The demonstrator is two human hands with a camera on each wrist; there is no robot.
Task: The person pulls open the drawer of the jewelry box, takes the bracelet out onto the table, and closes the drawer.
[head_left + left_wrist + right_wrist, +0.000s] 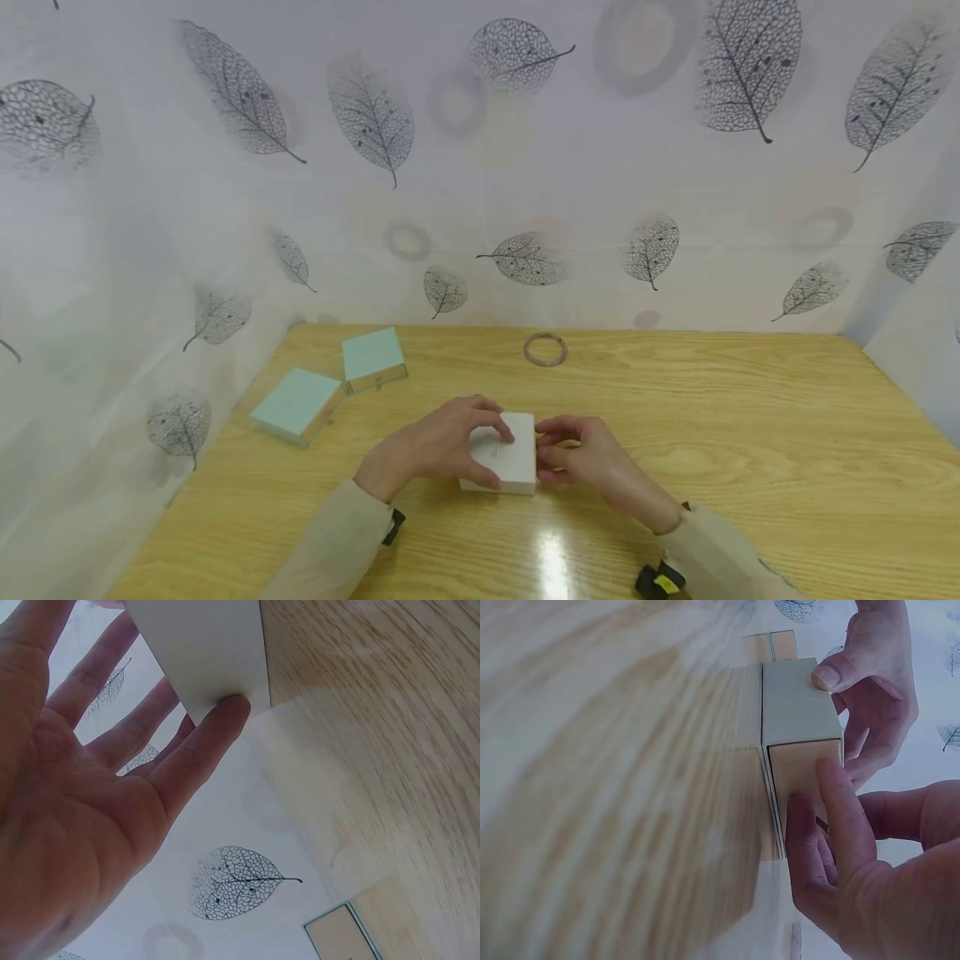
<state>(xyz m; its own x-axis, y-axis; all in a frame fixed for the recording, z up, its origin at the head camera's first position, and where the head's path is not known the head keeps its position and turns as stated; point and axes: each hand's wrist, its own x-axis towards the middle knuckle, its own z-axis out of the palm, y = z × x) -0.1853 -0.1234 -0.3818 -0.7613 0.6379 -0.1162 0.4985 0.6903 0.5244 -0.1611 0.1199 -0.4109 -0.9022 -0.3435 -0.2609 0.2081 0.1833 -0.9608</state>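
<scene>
A small white box [517, 454] lies flat on the wooden table. My left hand [442, 442] grips it from the left, with the thumb on its near edge and a finger bent over the top. In the left wrist view, the thumb presses the box's pale side [210, 652]. At the right end is my right hand [592, 462], its fingertips touching the peach-coloured end face [799, 765]. A thin dark strip [822, 824] shows between those fingers; whether they pinch it is unclear.
Two mint-green boxes with brown sides stand at the back left, one box [373, 354] behind the other box [296, 404]. A brownish ring [545, 350] lies near the table's back edge. Beyond hangs a leaf-patterned curtain [480, 192].
</scene>
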